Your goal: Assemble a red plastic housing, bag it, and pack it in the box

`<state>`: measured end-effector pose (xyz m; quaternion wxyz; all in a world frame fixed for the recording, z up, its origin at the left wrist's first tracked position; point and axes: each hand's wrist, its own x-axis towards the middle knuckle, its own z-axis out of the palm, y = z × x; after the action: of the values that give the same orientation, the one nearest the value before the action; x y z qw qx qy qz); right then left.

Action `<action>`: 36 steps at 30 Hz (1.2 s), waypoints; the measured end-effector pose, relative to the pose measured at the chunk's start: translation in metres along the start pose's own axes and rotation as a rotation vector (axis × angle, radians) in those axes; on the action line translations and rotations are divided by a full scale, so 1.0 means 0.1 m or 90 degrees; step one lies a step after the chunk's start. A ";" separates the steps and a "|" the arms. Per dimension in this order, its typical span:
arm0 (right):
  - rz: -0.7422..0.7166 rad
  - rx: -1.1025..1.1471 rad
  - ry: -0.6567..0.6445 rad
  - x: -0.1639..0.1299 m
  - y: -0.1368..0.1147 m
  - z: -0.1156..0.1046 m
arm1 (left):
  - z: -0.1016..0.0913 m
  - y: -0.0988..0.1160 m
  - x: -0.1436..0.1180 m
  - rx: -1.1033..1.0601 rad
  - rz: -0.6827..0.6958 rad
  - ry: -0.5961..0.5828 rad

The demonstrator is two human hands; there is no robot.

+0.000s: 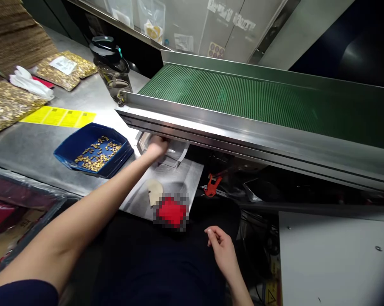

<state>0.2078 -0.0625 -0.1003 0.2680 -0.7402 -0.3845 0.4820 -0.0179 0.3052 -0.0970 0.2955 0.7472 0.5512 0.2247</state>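
Observation:
My left hand (158,146) reaches into a clear plastic container (178,151) at the edge of the conveyor. Its fingers look bent inward, and their tips are hidden, so what they hold cannot be made out. Over my lap, my right hand (222,246) is loosely curled with thumb and forefinger close together; anything inside it is hidden. A beige piece with a rounded edge (155,191) lies on the metal plate (192,172), beside a red item (172,211) blurred by pixels. Left of the container stands a blue bin (79,140) holding many small gold-coloured metal parts (98,161).
A green ribbed conveyor belt (230,95) with metal side rails crosses above the worktop. A dark-lidded bottle (111,68) stands at its left end. Bags of gold parts (12,106), yellow labels (60,117) and an orange clamp-like tool (213,185) lie around. A white panel (335,259) is at right.

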 end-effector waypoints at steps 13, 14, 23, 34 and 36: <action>-0.321 0.025 -0.021 0.62 -1.54 0.53 | -0.20 0.73 -1.63 -0.359 0.039 -0.051; -0.291 0.063 -0.043 0.67 -1.56 0.55 | -0.18 0.78 -1.69 -0.377 0.044 -0.066; -0.096 0.202 0.008 0.54 -0.96 0.21 | 0.10 1.04 -2.09 -0.325 0.094 -0.132; -0.026 -0.112 0.157 0.15 -0.70 -0.27 | 0.32 1.14 -1.90 -0.182 0.101 -0.172; -0.048 -0.262 0.210 0.07 -0.75 -0.25 | 0.32 1.10 -1.95 -0.118 0.072 -0.116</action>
<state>0.2091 -0.0149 -0.0365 0.1885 -0.8329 -0.4530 0.2561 0.0227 0.0888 -0.0464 0.3990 0.7640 0.4557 0.2224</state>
